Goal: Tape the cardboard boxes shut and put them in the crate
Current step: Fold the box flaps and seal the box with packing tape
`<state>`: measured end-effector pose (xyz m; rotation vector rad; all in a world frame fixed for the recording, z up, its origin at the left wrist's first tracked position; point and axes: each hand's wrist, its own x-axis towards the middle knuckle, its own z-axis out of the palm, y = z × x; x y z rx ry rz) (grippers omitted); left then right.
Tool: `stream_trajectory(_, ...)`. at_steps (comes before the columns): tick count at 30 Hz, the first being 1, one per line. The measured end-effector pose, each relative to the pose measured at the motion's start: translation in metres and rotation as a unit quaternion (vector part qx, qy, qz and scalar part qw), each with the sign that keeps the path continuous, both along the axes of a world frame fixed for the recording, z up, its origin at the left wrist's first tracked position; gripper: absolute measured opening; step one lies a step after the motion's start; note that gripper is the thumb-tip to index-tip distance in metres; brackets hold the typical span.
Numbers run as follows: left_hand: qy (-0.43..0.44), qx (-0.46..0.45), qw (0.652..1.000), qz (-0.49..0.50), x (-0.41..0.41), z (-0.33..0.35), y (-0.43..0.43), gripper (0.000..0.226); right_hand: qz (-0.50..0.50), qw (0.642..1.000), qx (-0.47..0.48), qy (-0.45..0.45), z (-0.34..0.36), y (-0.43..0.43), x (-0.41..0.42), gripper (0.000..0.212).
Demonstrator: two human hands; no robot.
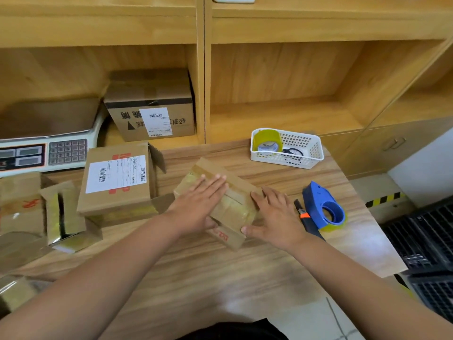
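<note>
Light-wood shelving (282,69) across the back, open bays split by an upright divider. Wood-grain table (196,266) in front. Low cabinet (362,153) at right, metal handle (394,143). White wall (426,163) beyond, yellow-black hazard stripe (384,199) low. Pale floor tiles (318,322). Soft, even light.

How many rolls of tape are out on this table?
2. One yellowish roll stands in the white basket at the back of the table, beside scissors. The other roll sits in the blue dispenser, right of the right hand. Others may be hidden.
</note>
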<state>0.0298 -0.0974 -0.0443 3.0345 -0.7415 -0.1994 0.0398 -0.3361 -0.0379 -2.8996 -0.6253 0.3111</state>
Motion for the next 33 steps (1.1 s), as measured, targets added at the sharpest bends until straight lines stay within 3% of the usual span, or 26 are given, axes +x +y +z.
stream_trajectory(8, 0.018, 0.032, 0.994, 0.103, 0.0, -0.013, -0.044, 0.095, 0.028, 0.995, 0.072, 0.067, -0.007, -0.034, 0.034, 0.083)
stream_trajectory(15, -0.024, 0.037, 0.964, 0.262, -0.012, -0.022, -0.104, 0.092, -0.034, 0.988, 0.15, 0.023, -0.019, -0.083, 0.045, 0.059)
stream_trajectory(23, -0.043, 0.062, 0.954, 0.292, -0.008, -0.02, -0.122, 0.089, -0.163, 0.986, -0.013, -0.027, -0.052, -0.148, 0.061, 0.043)
stream_trajectory(27, -0.05, 0.055, 0.955, 0.287, -0.01, -0.017, -0.123, 0.089, -0.191, 0.974, -0.118, -0.016, -0.062, -0.158, 0.062, 0.049)
stream_trajectory(33, -0.053, 0.061, 0.957, 0.278, -0.01, -0.016, -0.122, 0.087, -0.2, 0.967, -0.158, 0.032, -0.067, -0.156, 0.068, 0.066)
